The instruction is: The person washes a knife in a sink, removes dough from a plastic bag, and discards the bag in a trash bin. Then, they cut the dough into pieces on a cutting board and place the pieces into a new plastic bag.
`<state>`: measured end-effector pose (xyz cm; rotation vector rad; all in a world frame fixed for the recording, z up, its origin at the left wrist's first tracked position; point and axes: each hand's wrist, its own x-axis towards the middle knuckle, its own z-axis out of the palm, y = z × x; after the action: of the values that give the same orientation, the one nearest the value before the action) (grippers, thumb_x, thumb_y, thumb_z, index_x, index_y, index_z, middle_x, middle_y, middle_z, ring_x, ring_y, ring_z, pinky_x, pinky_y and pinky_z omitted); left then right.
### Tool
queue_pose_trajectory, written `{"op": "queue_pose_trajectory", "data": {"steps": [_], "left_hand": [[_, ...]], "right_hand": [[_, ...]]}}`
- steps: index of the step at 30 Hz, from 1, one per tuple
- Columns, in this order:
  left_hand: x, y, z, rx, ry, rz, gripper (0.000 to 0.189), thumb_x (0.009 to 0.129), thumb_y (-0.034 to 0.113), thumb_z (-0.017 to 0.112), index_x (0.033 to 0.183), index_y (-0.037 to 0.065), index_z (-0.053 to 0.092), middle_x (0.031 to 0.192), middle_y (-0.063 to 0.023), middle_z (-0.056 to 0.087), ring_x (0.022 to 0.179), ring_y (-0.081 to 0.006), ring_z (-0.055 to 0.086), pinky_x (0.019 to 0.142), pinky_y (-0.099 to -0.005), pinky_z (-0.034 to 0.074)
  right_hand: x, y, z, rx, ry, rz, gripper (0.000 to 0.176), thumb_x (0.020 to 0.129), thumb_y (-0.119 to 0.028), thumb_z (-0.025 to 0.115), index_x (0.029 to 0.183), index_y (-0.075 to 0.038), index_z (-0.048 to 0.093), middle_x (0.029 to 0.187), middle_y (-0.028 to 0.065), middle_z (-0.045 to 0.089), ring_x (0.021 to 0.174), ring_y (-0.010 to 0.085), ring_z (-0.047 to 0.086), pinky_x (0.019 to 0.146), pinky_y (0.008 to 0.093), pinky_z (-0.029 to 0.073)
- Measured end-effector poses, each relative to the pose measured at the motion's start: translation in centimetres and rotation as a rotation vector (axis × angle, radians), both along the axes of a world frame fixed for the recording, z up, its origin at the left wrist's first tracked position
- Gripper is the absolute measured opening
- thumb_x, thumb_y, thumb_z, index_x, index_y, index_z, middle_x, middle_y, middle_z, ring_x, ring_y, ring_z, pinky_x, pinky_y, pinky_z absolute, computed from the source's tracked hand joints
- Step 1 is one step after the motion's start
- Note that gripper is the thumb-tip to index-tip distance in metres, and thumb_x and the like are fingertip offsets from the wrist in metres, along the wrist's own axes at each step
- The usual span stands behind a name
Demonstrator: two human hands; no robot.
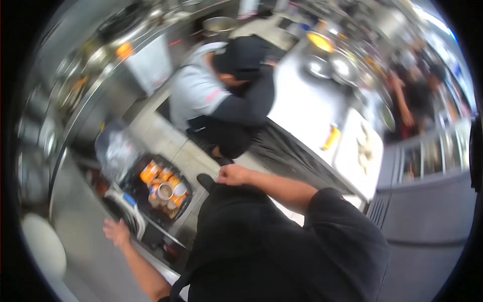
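Observation:
My left hand [116, 232] reaches over the edge of the steel counter [95, 267] with its fingers apart and nothing in them. Right beside it are a dark round item and a pale curved handle-like piece with a blue part [130, 199]. Close in front of my black clothing, my right hand [232, 174] is curled closed. Its fingers hide what they hold, if anything, and I cannot tell what it is. Below and between the hands, a black-lined bin [185, 202] on the floor contains orange packaging and an opened can [165, 191].
A person in a black cap [246, 58] bends at the white worktable [307, 108] ahead. On it are a yellow-orange item [330, 137], a white tray [347, 163] and metal bowls [344, 67]. A clear plastic bag [118, 151] sits behind the bin. More people [420, 85] stand at right.

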<state>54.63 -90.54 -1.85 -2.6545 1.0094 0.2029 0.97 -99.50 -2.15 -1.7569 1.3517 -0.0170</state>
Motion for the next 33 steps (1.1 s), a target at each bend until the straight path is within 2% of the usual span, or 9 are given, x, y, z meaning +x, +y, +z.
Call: {"op": "queue_pose_trajectory", "data": {"steps": [7, 11, 13, 14, 15, 17, 23, 31, 33], "left_hand": [[2.2, -0.3, -0.4, -0.032, 0.157, -0.048, 0.079, 0.094, 0.042, 0.065, 0.152, 0.006, 0.027, 0.14, -0.0293, 0.046, 0.131, -0.0511, 0.045, 0.105, -0.0562, 0.045], [-17.5, 3.5, 4.4, -0.232, -0.175, -0.295, 0.079, 0.085, 0.044, 0.074, 0.139, -0.003, 0.042, 0.126, -0.0294, 0.055, 0.111, -0.05, 0.057, 0.092, -0.0522, 0.052], [-22.2, 2.3, -0.5, -0.409, 0.246, -0.752, 0.073, 0.083, 0.04, 0.076, 0.132, -0.006, 0.05, 0.118, -0.0298, 0.058, 0.108, -0.0499, 0.056, 0.092, -0.0524, 0.05], [-27.2, 1.6, -0.9, -0.307, 0.652, -0.658, 0.067, 0.083, 0.035, 0.077, 0.129, -0.007, 0.054, 0.118, -0.0323, 0.058, 0.112, -0.05, 0.055, 0.097, -0.0534, 0.046], [-31.2, 1.6, -4.9, -0.322, 0.695, -0.66, 0.067, 0.084, 0.028, 0.077, 0.135, -0.007, 0.05, 0.13, -0.0327, 0.055, 0.123, -0.0476, 0.051, 0.106, -0.0509, 0.041], [-42.2, 2.2, -2.2, -0.319, 0.808, -0.941, 0.071, 0.087, 0.024, 0.073, 0.144, -0.006, 0.042, 0.143, -0.0304, 0.048, 0.135, -0.045, 0.043, 0.114, -0.0463, 0.035], [-62.4, 3.9, 5.4, -0.448, 1.011, -1.37, 0.053, 0.09, 0.018, 0.069, 0.136, -0.003, 0.054, 0.138, -0.0279, 0.054, 0.131, -0.0431, 0.048, 0.11, -0.0493, 0.039], [-80.8, 0.0, 7.9, -0.54, 0.799, -1.538, 0.046, 0.09, 0.019, 0.069, 0.133, 0.005, 0.059, 0.133, -0.0265, 0.055, 0.121, -0.0421, 0.055, 0.101, -0.0495, 0.046], [-84.0, -1.6, 7.9, -0.465, 0.649, -1.53, 0.052, 0.09, 0.02, 0.07, 0.138, 0.008, 0.055, 0.13, -0.0269, 0.054, 0.117, -0.0421, 0.056, 0.099, -0.0489, 0.047]], "right_hand": [[-13.9, 15.0, 7.7, -0.268, -0.239, -0.755, 0.033, 0.089, -0.036, 0.071, 0.102, -0.006, 0.07, 0.093, 0.017, 0.073, 0.089, 0.0327, 0.071, 0.082, 0.0427, 0.056], [-23.5, 20.8, 9.7, -0.578, -0.139, -1.123, 0.025, 0.089, -0.027, 0.073, 0.101, -0.004, 0.07, 0.082, 0.0143, 0.071, 0.074, 0.0264, 0.07, 0.071, 0.0376, 0.056], [-28.2, 22.9, 11.6, -0.648, -0.019, -1.294, 0.025, 0.089, -0.026, 0.073, 0.098, -0.003, 0.069, 0.079, 0.0146, 0.069, 0.071, 0.0266, 0.068, 0.067, 0.0372, 0.054], [-30.9, 23.8, 11.4, -0.699, 0.015, -1.362, 0.025, 0.09, -0.025, 0.073, 0.098, -0.002, 0.069, 0.077, 0.0142, 0.068, 0.07, 0.0268, 0.067, 0.067, 0.0371, 0.053], [-33.6, 24.3, 11.6, -0.752, 0.0, -1.41, 0.025, 0.09, -0.025, 0.073, 0.099, -0.002, 0.069, 0.075, 0.0135, 0.067, 0.069, 0.0258, 0.066, 0.067, 0.0365, 0.053], [-38.9, 25.1, 12.8, -0.86, 0.052, -1.407, 0.026, 0.089, -0.025, 0.074, 0.1, -0.002, 0.07, 0.075, 0.0128, 0.067, 0.069, 0.0246, 0.065, 0.067, 0.0359, 0.053], [-51.8, 26.8, 16.0, -0.974, 0.16, -1.381, 0.026, 0.089, -0.024, 0.074, 0.103, -0.002, 0.069, 0.078, 0.0123, 0.068, 0.069, 0.0226, 0.065, 0.067, 0.0346, 0.053], [-55.9, 31.6, 9.9, -0.82, 0.209, -1.353, 0.024, 0.084, -0.019, 0.077, 0.099, -0.003, 0.067, 0.1, 0.0144, 0.069, 0.078, 0.0256, 0.066, 0.072, 0.0366, 0.054], [-55.8, 32.2, 8.8, -0.822, 0.265, -1.22, 0.039, 0.078, -0.022, 0.081, 0.108, -0.004, 0.066, 0.116, 0.0152, 0.063, 0.098, 0.0314, 0.062, 0.084, 0.0411, 0.052]]}}
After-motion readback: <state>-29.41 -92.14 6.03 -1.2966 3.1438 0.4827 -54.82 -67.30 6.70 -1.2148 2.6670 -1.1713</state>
